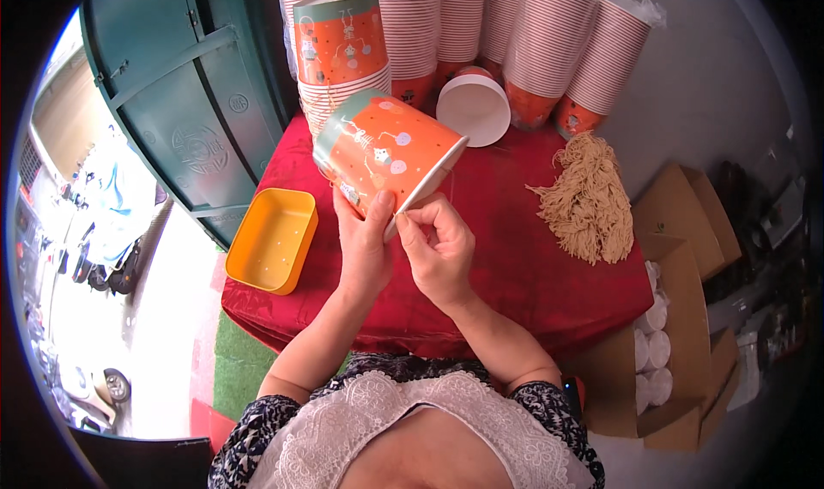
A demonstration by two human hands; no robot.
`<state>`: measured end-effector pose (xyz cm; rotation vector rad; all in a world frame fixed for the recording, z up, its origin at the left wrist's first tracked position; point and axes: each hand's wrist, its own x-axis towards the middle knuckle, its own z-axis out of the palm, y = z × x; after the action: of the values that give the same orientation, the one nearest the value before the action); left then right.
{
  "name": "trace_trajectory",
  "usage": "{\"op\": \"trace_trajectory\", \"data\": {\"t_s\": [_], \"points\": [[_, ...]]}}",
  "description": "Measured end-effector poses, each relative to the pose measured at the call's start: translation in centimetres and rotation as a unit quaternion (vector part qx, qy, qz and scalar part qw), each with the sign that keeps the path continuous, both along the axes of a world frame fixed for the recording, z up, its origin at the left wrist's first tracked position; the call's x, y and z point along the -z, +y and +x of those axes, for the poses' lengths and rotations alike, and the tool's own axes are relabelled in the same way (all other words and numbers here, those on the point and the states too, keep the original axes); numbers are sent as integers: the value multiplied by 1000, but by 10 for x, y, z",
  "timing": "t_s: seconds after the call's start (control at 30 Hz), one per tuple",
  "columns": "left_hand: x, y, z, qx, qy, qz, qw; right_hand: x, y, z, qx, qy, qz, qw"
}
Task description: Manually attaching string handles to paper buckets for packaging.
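Note:
A large orange paper bucket [390, 150] with a green base band and printed little figures is tilted over the middle of the table, its white rim facing down to the right. My left hand [365, 240] grips it from below, with the thumb on the wall near the rim. Thumb and fingertips of my right hand [442, 253] are pinched together right at the rim's lower edge. What sits in that pinch is too small to make out. A yellow plastic box [273, 244] holding a few tiny white bits stands to the left. To the right lies a tangled heap of beige cords [590, 199].
Stacks of nested buckets [412, 26] line the table's back, some wrapped in clear plastic. One bucket [474, 111] lies on its side there. Dark red cloth [515, 257] covers the table. Cardboard boxes [687, 317] with white rolls stand right; a green metal door [184, 103] stands left.

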<state>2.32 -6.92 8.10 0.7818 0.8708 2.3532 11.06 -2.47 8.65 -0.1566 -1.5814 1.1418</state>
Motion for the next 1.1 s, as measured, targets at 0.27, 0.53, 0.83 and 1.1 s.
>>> {"op": "trace_trajectory", "data": {"t_s": [0.27, 0.53, 0.83, 1.1], "points": [[-9, -12, -14, -7, 7, 23, 1000, -1, 13, 4, 70, 6, 120, 990], [-15, -23, -8, 28, -16, 2, 999, 33, 86, 3, 195, -90, 0, 977], [-20, -30, 13, -24, 76, -49, 996, 26, 91, -4, 152, -164, -42, 974], [-19, -29, 15, -15, 62, -36, 997, 28, 93, -9, 172, -137, -10, 975]]}}
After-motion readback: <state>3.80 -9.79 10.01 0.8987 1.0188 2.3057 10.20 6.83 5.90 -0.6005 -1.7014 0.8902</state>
